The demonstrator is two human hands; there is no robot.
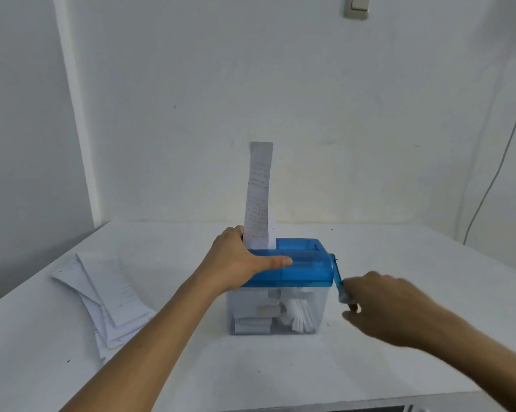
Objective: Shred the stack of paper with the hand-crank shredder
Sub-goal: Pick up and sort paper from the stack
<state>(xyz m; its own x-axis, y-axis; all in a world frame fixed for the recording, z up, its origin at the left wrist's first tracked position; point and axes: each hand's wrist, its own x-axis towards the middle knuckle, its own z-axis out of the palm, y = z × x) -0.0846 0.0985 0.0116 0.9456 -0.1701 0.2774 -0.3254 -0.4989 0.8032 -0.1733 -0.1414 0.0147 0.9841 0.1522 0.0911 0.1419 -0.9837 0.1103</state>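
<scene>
Roughly midway through the job, judging by what lies where. At the left, a loose stack of paper, long printed strips fanned over one another, lies unshredded on the table, well apart from the machine. Moving right, the left hand rests on the blue lid of the shredder. Its thumb is stretched straight along the lid's front. Its fingers reach over the far edge and are mostly hidden. Just beside those fingers one paper strip stands upright in the feed slot, most of its length above the lid. Below the lid, the clear bin is partly filled with white shreds. At the lid's right end, the blue crank handle angles downward. The right hand, blurred, curls its fingers round the crank's lower end. So some paper is cut, one strip is feeding, and the pile is yet to go.

The table is white, with small dark specks. Behind it are plain white walls meeting in a corner at the left. A light switch sits high up, and a thin cable hangs at the far right.
</scene>
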